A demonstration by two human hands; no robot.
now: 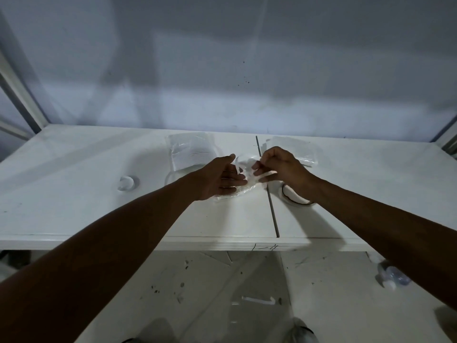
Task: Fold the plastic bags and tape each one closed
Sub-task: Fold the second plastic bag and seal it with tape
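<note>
A crumpled clear plastic bag (243,188) lies at the middle of the white table (74,199). My left hand (220,178) rests on the bag's left part with its fingers straight. My right hand (279,167) hovers at the bag's right side with fingers curled, pinching the plastic near its top. A roll of tape (295,198) lies on the table just under my right wrist, partly hidden by it.
A stack of flat clear bags (191,151) lies behind my left hand, another flat bag (300,149) behind my right. A small round white object (127,183) sits at the left. A seam (270,206) splits the tabletop. A plastic bottle (392,277) lies on the floor.
</note>
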